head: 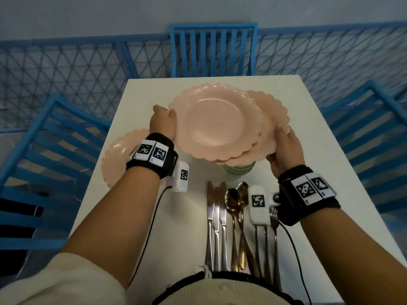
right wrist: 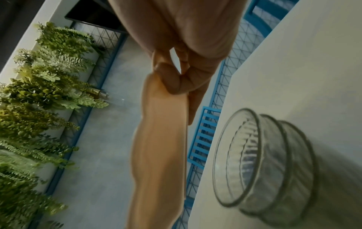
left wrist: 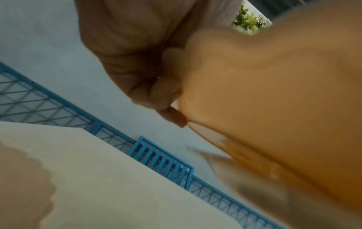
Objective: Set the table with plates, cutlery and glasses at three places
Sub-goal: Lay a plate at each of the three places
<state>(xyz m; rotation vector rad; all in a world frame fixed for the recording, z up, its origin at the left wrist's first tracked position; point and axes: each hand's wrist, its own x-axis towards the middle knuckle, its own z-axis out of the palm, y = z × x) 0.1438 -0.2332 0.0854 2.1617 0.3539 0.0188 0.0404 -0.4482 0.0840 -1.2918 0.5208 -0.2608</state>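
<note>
the left hand [head: 161,122] grips the left edge of the top pink plate [head: 211,122], thumb on the rim. the right hand [head: 286,146] grips the right edge of the second pink plate [head: 272,119], which sits just under the top one and sticks out to the right. both plates are up in the air above the white table [head: 308,133]. a third pink plate [head: 116,157] lies on the table under the left wrist. stacked glasses [head: 239,169] stand below the held plates. knives [head: 214,225], spoons [head: 236,208] and forks [head: 269,245] lie near the person.

Blue chairs [head: 212,49] — lattice fence [head: 66,69] — ferns [right wrist: 39,86]
</note>
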